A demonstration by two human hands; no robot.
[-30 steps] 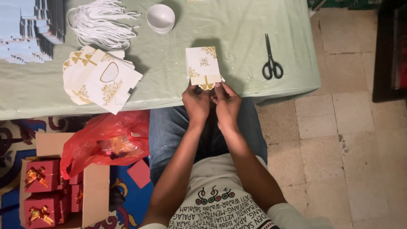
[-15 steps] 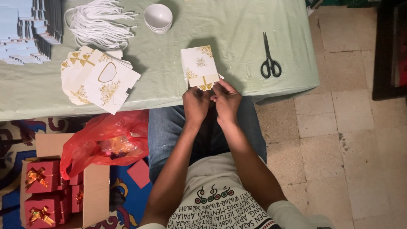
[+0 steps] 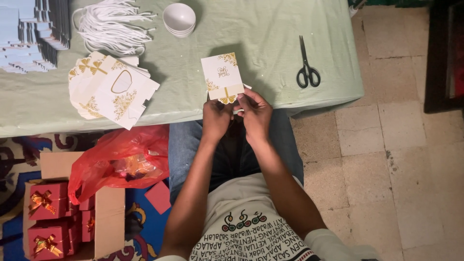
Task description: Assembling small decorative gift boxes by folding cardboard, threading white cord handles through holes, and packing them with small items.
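Observation:
A small white paper bag (image 3: 222, 77) with gold floral print and a gold bow motif stands upright over the near edge of the table (image 3: 270, 38). My left hand (image 3: 216, 118) pinches its lower left edge. My right hand (image 3: 255, 112) pinches its lower right, with a thin white strip between thumb and fingers. Both hands hang just off the table edge, above my lap.
A stack of flat white-and-gold bag blanks (image 3: 108, 89) lies at the left. Behind it are a bundle of white cords (image 3: 113, 26), stacked white bowls (image 3: 179, 19) and piled pale-blue cards (image 3: 29, 36). Black scissors (image 3: 307, 65) lie at right. Below left: a red plastic bag (image 3: 118, 162) and a carton of red gift boxes (image 3: 48, 217).
The bag has shifted slightly left and tilted a little in my hands. My fingers have moved along its lower edge. The other items on the table have stayed in place.

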